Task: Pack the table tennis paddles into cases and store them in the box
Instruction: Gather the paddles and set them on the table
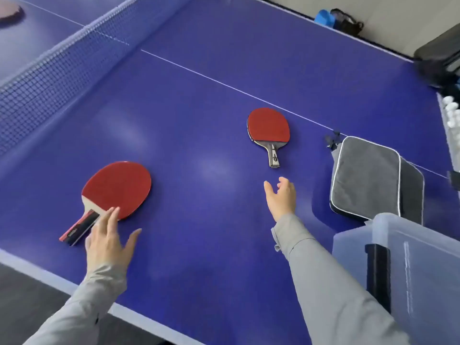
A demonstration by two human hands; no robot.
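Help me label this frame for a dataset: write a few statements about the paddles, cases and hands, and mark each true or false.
1. The left paddle and the far paddle lie red side up on the table. True.
2. The right hand grips the far paddle. False: it is open, short of the handle and touching nothing.
3. The cases lie right of the far paddle, by the box. True.
4. The left paddle lies on a case. False: it lies on bare table, away from the cases.
5. The left hand is at the left paddle's handle, fingers straight. True.
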